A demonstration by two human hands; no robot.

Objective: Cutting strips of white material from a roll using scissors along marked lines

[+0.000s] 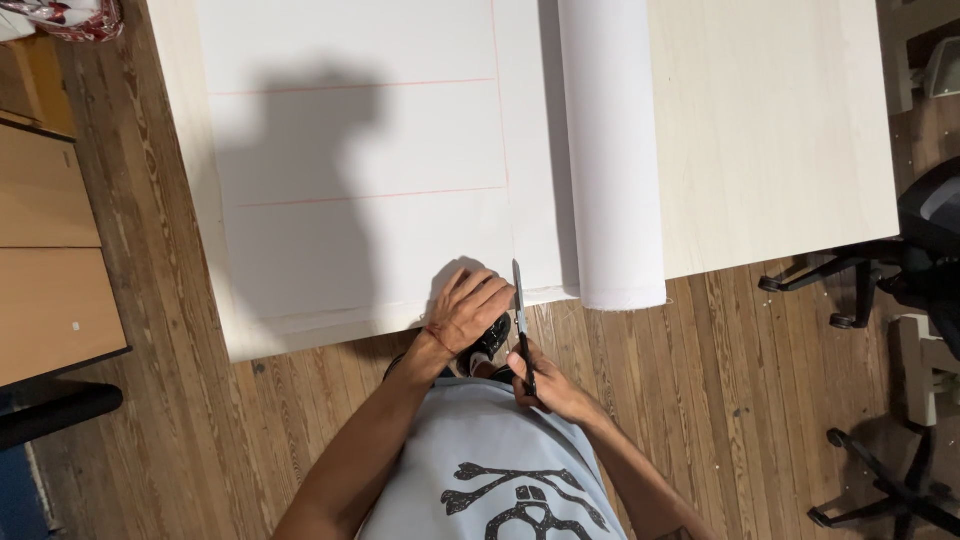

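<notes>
Left hand: the left hand (pixel 468 308) lay flat, fingers spread and pressed down on the near edge of the white fabric sheet (pixel 360 190), just below the centre of the frame; it gripped nothing.
Right hand: the right hand (pixel 555 385) was closed around the dark handles of a pair of black-handled metal scissors (pixel 521 325), low in the frame just right of centre, off the desk's edge.
Scissors: the blades pointed up the frame, their tip reaching the fabric's near edge right beside the left hand's fingertips; whether the blades were parted could not be told.
Fabric sheet: it was spread over the left half of the pale wooden desk (pixel 780 130), marked with thin red lines, two running across and one running down towards the scissors' tip.
Fabric roll: a white, tube-shaped roll of the same fabric (pixel 612 150) lay on the desk just right of the red vertical line, running from the top of the frame to the desk's near edge.
Person: a light blue shirt with a black printed design (pixel 500 470) filled the bottom centre.
Floor: a brown wooden plank floor (pixel 200 430) surrounded the desk.
Surroundings: black wheeled chair bases (pixel 880 480) stood at the right edge, and a brown wooden cabinet (pixel 50 250) at the left edge.
</notes>
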